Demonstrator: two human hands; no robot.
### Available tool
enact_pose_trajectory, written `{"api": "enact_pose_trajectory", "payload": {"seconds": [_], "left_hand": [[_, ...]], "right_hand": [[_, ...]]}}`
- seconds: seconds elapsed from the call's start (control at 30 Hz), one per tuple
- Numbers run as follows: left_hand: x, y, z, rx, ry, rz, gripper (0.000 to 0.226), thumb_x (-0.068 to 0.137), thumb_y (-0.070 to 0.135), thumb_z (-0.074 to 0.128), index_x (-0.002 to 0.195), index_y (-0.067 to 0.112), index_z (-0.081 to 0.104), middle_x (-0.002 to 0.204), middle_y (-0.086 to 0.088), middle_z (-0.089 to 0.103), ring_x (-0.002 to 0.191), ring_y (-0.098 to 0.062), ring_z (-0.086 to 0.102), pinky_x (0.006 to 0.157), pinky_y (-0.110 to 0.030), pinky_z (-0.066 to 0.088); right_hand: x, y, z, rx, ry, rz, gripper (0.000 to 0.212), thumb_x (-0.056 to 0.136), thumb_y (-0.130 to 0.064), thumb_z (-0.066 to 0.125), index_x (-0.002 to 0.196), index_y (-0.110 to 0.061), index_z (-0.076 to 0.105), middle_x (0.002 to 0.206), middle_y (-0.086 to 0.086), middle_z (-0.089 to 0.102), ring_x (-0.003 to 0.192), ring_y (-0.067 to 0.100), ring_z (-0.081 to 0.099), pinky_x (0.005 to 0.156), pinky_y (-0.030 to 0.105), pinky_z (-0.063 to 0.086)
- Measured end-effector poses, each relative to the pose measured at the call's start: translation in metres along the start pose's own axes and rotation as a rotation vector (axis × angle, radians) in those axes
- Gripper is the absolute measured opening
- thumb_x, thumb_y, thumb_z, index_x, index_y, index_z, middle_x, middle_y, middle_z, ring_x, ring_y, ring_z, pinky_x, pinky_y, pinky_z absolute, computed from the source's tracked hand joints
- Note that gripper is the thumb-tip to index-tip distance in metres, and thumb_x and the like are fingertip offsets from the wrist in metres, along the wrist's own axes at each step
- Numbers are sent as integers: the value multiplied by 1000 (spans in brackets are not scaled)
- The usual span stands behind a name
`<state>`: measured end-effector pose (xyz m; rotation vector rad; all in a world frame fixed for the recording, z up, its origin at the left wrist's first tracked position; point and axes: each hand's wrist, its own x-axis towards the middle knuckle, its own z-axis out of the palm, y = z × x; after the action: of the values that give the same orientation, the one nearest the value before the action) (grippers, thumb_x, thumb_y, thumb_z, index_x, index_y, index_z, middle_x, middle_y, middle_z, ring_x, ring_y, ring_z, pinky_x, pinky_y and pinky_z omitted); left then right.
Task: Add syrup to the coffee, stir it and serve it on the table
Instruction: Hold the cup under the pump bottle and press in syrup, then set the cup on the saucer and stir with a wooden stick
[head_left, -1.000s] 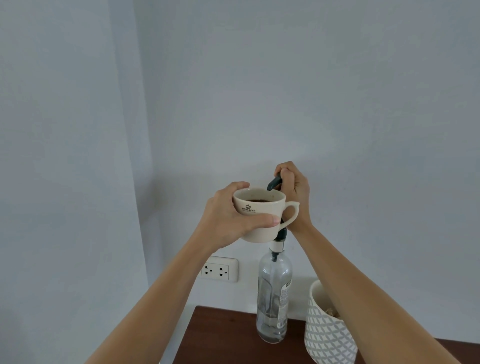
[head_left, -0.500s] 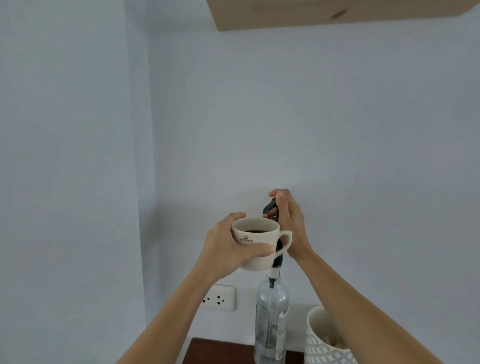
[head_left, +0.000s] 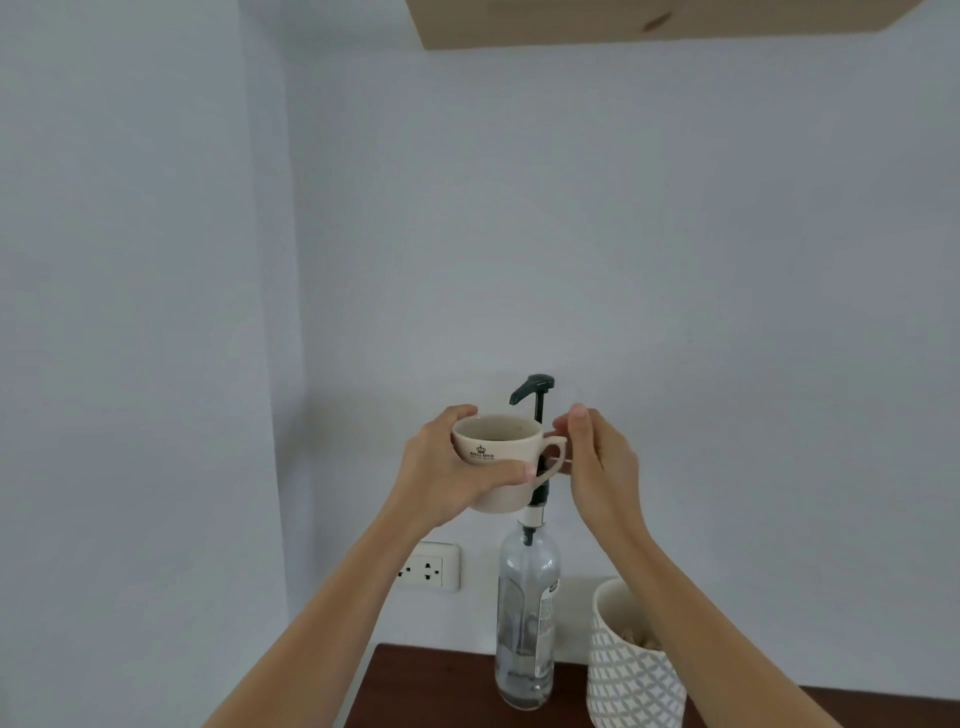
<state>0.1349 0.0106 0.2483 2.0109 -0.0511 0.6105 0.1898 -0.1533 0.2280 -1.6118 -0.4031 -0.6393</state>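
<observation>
My left hand (head_left: 441, 467) wraps the cream ceramic mug (head_left: 501, 462), held in the air under the syrup bottle's (head_left: 527, 618) black pump spout (head_left: 532, 387). My right hand (head_left: 597, 462) is open, holding nothing, near the handle. I judge the mug rigid, breakable, liable to spill; grip its body or handle.

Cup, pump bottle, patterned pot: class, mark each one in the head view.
cup (head_left: 498, 441): head view, front wall by the logo.
pump bottle (head_left: 527, 623): head view, clear glass body.
patterned pot (head_left: 628, 680): head view, outer patterned wall.
</observation>
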Motion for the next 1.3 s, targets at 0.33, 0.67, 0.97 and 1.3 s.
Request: {"api": "enact_pose_trajectory", "payload": {"seconds": [0.33,0.67,0.97,1.3], "left_hand": [[-22,-6,4,36,-12,-25,118,31,64,79,139,23,54,113,10,64,106,-15,63,84,-23,49],[-76,-56,31,17,-69,-47,99,55,39,97,141,25,50,101,24,63,97,6,61,81,-13,47],[-145,-106,68,-21,-100,-78,83,54,32,99,118,46,47,102,24,68,99,20,59,81,0,44],[-201,-141,99,-47,-126,-147,84,51,31,100,111,58,47,111,48,58,108,23,56,85,3,39]], "right_hand": [[-41,-15,-16,137,-246,246,46,100,-40,43,82,-5,67,83,22,72,74,34,74,61,37,62],[-93,28,-32,91,-326,353,33,102,-26,44,90,-5,66,88,20,71,85,33,73,73,42,63],[-160,77,-51,172,-335,525,29,103,-19,44,93,-6,68,92,18,74,90,27,74,78,40,62],[-218,118,-71,15,-362,603,34,103,-23,43,87,-10,70,88,9,76,91,22,73,83,41,61]]}}
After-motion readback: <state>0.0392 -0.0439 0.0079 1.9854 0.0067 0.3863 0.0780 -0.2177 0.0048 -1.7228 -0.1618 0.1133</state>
